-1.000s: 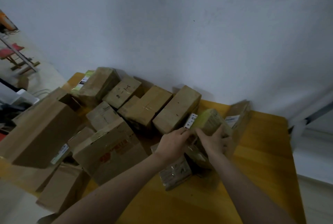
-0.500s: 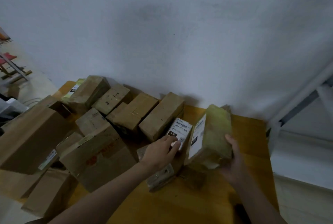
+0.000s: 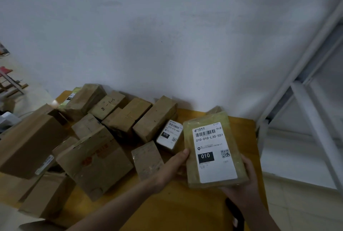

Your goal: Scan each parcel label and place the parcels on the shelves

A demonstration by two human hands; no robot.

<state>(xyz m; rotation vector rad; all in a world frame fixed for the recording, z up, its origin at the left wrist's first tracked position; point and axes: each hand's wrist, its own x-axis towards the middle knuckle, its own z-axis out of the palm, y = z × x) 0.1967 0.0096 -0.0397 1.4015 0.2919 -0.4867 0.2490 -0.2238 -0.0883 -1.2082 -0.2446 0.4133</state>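
A flat, rectangular parcel wrapped in yellowish clear film is held up above the yellow wooden surface, its white shipping label turned face-up toward the camera. The label's barcode, the code "010-010-L30-551", a black box reading "010" and a small QR square are all legible. The right hand supports the parcel from below and along its right edge, fingers curled round that edge in a grip. The left hand meets the parcel's left edge, thumb tip resting on the rim; how its other fingers lie under the parcel is hidden, so I cannot tell whether it grips or only steadies.

Left of the held parcel, a small box with a white label marked "070" lies on the surface, and farther left sits a cluster of brown cardboard boxes. Right of the parcel stands a white metal shelf frame.

The step in hand looks like presenting the label for scanning. No scanner is clearly visible; a dark object at the bottom edge below the parcel cannot be identified. The next move likely calls for keeping the label flat and unobscured until read, then carrying the parcel right toward the shelf frame.
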